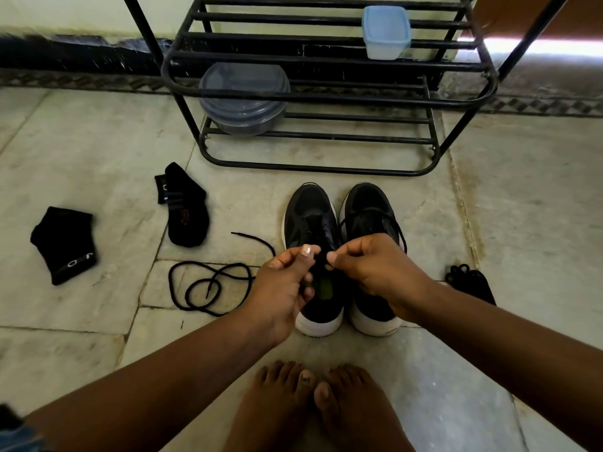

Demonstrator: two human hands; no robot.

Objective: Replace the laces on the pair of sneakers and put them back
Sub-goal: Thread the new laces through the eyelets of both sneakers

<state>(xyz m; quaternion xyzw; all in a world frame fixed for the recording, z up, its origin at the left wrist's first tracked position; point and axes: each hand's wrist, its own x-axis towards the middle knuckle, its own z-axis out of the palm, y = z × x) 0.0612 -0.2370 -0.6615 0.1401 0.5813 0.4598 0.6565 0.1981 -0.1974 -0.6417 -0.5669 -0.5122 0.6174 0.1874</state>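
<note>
pair of black sneakers (pixel 339 223) with white soles stands side by side, touching, toes pointing toward the shoe rack (pixel 326 93), on the stone floor (pixel 98 141) just in front of the rack's lowest rail. uppers are dark mesh with smoother panels; a green patch shows inside the left-hand shoe. the right-hand shoe carries a black lace across its eyelets; whether the left-hand shoe is laced cannot be told, the hands cover it. left hand (pixel 284 285) and right hand (pixel 375 269) hover over the sneakers' tongues, fingers curled, thumb and forefinger of each pinching what appears to be a dark lace end between them; the item pinched is small and not clearly resolved. a loose black lace (pixel 208 285) lies coiled on the floor just left of the sneakers, one end running up toward them. two black socks (pixel 182 207) lie further left of the sneakers, well apart from them. a dark bundle (pixel 470 282) sits just right of the sneakers. open floor surrounds the pair on the left and right. the rack is black metal tube, holding a round grey lidded tub (pixel 244 102) and a pale blue box (pixel 386 32). bare feet (pixel 313 406) rest near the sneakers' heels.
</note>
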